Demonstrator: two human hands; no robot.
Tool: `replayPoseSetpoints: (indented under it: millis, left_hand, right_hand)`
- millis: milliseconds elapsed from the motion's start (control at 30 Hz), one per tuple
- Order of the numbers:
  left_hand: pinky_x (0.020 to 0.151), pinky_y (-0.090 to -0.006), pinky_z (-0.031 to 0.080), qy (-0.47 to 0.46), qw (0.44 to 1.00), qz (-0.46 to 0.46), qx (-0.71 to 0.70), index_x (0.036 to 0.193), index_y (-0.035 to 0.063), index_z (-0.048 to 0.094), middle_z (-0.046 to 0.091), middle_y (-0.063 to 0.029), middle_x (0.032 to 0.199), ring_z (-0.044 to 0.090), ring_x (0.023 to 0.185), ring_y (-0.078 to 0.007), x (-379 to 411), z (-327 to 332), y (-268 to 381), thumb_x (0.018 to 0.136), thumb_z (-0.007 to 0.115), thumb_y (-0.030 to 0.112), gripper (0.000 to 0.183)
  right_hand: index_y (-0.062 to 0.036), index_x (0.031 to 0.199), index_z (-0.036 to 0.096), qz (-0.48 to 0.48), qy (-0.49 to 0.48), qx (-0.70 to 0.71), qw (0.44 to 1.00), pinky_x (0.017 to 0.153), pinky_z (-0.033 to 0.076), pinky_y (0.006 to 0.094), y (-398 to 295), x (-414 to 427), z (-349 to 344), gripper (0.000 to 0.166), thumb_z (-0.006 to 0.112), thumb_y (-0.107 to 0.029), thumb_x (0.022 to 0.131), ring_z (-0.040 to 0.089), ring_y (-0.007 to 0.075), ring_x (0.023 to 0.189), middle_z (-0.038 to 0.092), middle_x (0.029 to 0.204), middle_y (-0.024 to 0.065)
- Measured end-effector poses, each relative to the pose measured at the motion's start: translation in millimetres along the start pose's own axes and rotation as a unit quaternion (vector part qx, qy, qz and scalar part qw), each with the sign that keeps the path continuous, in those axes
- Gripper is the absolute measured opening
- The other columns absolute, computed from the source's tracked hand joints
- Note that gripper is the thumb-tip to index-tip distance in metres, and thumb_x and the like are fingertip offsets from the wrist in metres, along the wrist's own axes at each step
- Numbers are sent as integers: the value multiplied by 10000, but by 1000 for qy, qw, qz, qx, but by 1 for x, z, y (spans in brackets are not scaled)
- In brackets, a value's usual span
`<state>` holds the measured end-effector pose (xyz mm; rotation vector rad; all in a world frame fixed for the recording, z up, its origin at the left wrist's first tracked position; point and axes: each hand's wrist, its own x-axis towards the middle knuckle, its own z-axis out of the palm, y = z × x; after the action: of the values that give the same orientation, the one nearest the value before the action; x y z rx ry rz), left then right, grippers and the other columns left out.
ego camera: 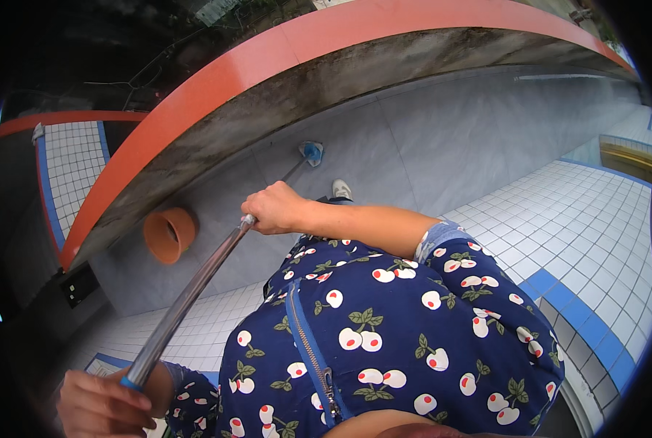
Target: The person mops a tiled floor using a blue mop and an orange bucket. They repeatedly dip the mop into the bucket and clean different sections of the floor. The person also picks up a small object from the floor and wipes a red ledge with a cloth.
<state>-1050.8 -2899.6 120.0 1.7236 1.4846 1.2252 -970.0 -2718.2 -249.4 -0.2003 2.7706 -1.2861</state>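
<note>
A metal mop pole (189, 298) runs diagonally from the lower left up to a blue mop head (312, 153) with a pale pad, which rests on the grey floor (441, 137). My left hand (104, 402) grips the pole's upper end, by a blue collar. Farther down, my right hand (274, 208) is closed around the pole just past its silvery joint. The thinner lower section of the pole shows between that hand and the mop head. One pale shoe (341, 189) stands near the mop head.
An orange round bucket or pot (170, 235) sits on the floor left of the pole. A low wall with an orange top (260, 65) and stained inner face curves along the far side. White tiled walls (550, 202) with blue tile edging (583, 323) border the near side.
</note>
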Motion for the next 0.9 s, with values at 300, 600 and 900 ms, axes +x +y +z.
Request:
replayPoseSetpoints:
  millis: [300, 600, 900]
  left_hand:
    - [678, -417, 570, 120, 985, -29, -122, 824, -55, 730, 541, -81, 494, 544, 448, -203, 16, 39, -125, 514, 476, -38, 401]
    - [845, -402, 528, 21, 982, -40, -183, 951, -90, 709, 571, -80, 577, 598, 576, -177, -46, 45, -226, 669, 503, -112, 349]
    - [660, -391, 544, 34, 985, -82, -151, 768, -80, 726, 499, -64, 432, 551, 419, -201, -214, -144, -181, 538, 549, 36, 313]
  right_hand:
    - [-124, 815, 685, 247, 59, -134, 958, 719, 536, 449, 109, -61, -47, 132, 622, -221, 753, 670, 319, 860, 694, 889, 91]
    - [-104, 929, 687, 368, -5, -148, 918, 777, 538, 439, 167, -48, 42, 211, 696, -216, 751, 651, 329, 948, 681, 1002, 119]
    - [-92, 892, 697, 353, 73, -66, 930, 771, 546, 451, -19, 125, 207, 217, 660, -250, 747, 674, 329, 907, 677, 991, 131]
